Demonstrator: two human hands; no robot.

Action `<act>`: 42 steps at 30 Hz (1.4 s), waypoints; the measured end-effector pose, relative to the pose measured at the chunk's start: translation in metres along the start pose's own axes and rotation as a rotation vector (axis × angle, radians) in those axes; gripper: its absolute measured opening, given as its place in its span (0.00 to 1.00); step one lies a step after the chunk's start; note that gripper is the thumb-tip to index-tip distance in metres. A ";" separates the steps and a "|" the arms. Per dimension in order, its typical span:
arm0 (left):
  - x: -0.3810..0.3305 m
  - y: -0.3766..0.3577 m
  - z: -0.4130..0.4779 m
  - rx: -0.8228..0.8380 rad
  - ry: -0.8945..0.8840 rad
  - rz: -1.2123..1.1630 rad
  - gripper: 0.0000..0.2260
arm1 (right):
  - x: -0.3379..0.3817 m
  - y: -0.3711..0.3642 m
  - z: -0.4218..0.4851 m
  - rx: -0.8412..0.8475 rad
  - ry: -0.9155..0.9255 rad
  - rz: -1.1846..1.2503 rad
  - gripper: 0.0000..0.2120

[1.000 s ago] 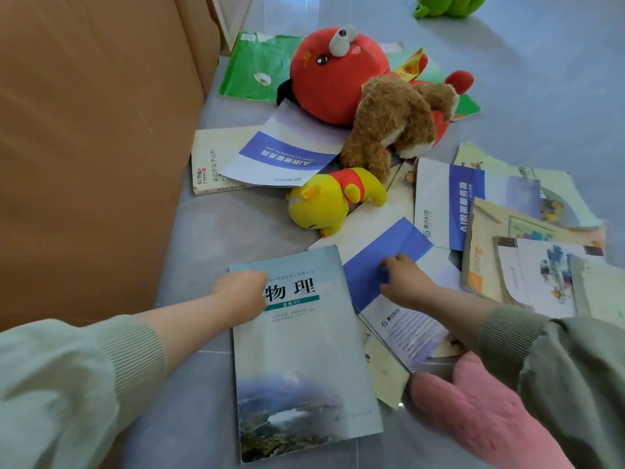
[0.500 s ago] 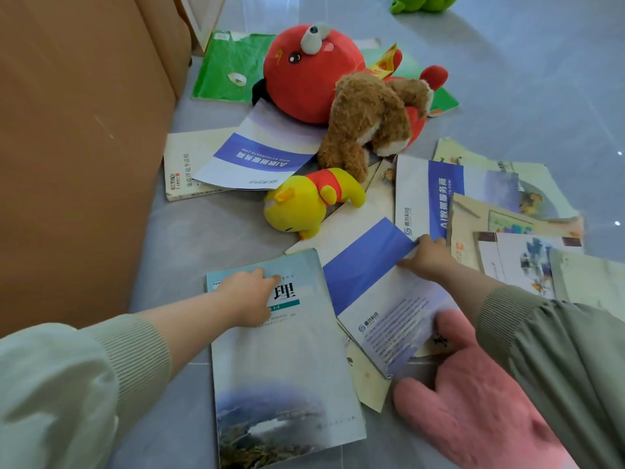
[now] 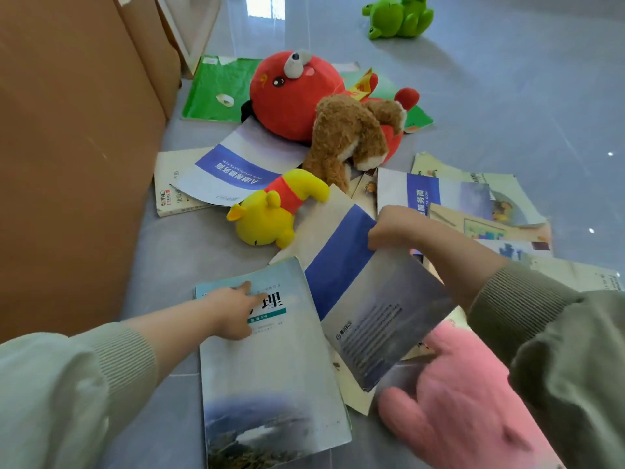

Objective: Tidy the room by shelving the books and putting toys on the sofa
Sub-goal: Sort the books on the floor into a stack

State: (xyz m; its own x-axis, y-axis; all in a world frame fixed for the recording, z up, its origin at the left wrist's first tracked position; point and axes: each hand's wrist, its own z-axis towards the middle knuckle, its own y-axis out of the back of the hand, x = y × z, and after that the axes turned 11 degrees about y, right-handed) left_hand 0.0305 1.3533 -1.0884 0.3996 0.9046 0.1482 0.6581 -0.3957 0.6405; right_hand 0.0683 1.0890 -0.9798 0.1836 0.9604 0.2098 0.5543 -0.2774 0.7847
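Observation:
Books and soft toys lie scattered on the grey floor. My left hand rests on the upper part of a pale blue physics textbook, a finger stretched toward its top edge. My right hand grips the right edge of a blue-and-white booklet and holds that side raised off the floor. A yellow bear toy lies just beyond both books. Behind it sit a brown plush and a big red plush. A pink plush lies under my right forearm.
A brown cabinet wall runs along the left. More booklets and picture books overlap on the right. A green book lies at the back left, and a green frog toy sits far back on open floor.
My right hand slid from the booklet's blue band to its right edge and lifted that side. My left hand opened from a curled rest to an outstretched finger on the textbook.

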 end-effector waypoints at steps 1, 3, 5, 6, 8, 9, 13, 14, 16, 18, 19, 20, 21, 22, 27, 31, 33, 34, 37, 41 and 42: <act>0.003 0.001 0.000 0.014 0.001 -0.033 0.31 | 0.011 0.007 -0.007 0.084 0.013 0.057 0.10; 0.012 0.000 0.002 0.038 0.001 -0.138 0.31 | 0.031 0.014 -0.023 0.227 0.069 0.148 0.13; 0.024 -0.004 0.003 0.052 0.011 -0.269 0.30 | 0.055 0.013 -0.043 0.287 0.149 0.097 0.10; 0.030 -0.005 0.005 0.054 0.022 -0.335 0.30 | 0.067 0.012 -0.053 0.289 0.177 0.035 0.10; 0.041 -0.007 0.003 0.070 0.056 -0.452 0.29 | 0.088 0.012 -0.071 0.246 0.220 -0.122 0.13; 0.046 -0.008 0.001 0.087 0.069 -0.499 0.29 | 0.094 0.015 -0.077 0.209 0.241 -0.201 0.14; 0.058 -0.013 -0.005 0.117 0.104 -0.642 0.24 | 0.106 0.014 -0.088 0.049 0.363 -0.400 0.15; 0.060 -0.014 -0.006 0.109 0.115 -0.707 0.23 | 0.108 0.007 -0.087 0.068 0.390 -0.399 0.16; 0.060 -0.012 -0.009 0.165 0.155 -0.960 0.22 | 0.111 -0.011 -0.081 0.242 0.417 -0.328 0.22; 0.059 -0.008 -0.014 0.224 0.176 -1.222 0.23 | 0.109 -0.028 -0.069 0.412 0.403 -0.219 0.27; 0.058 -0.007 -0.015 0.221 0.189 -1.303 0.23 | 0.106 -0.035 -0.061 0.434 0.390 -0.192 0.28; 0.056 -0.005 -0.014 0.204 0.205 -1.355 0.23 | 0.101 -0.042 -0.054 0.428 0.369 -0.185 0.28; 0.053 -0.004 -0.013 0.169 0.225 -1.357 0.21 | 0.096 -0.048 -0.046 0.417 0.340 -0.191 0.27; 0.048 -0.002 -0.012 0.125 0.244 -1.323 0.20 | 0.089 -0.053 -0.040 0.412 0.306 -0.195 0.26; 0.021 0.000 0.000 -0.026 0.148 -0.943 0.26 | 0.055 -0.072 -0.016 0.374 0.204 -0.152 0.18; 0.004 0.001 0.012 -0.150 0.080 -0.561 0.28 | 0.021 -0.081 0.007 0.162 0.149 -0.189 0.09; 0.001 0.002 0.017 -0.185 0.122 -0.378 0.29 | 0.002 -0.084 0.017 0.008 0.120 -0.193 0.12; 0.001 0.003 0.020 -0.191 0.143 -0.323 0.30 | -0.008 -0.085 0.022 -0.056 0.111 -0.203 0.15; 0.002 0.005 0.026 -0.152 0.169 -0.264 0.31 | -0.032 -0.086 0.036 -0.185 0.079 -0.206 0.18; 0.001 0.002 0.032 -0.127 0.148 -0.130 0.35 | -0.056 -0.093 0.056 -0.246 0.015 -0.217 0.21; 0.000 0.001 0.032 -0.139 0.146 -0.098 0.36 | -0.060 -0.095 0.060 -0.246 0.012 -0.243 0.23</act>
State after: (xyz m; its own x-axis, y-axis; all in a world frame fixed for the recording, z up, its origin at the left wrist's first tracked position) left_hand 0.0513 1.3480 -1.1117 0.2350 0.9549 0.1815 0.5909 -0.2886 0.7534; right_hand 0.0535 1.0555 -1.1017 0.0599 0.9982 0.0056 0.3677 -0.0273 0.9296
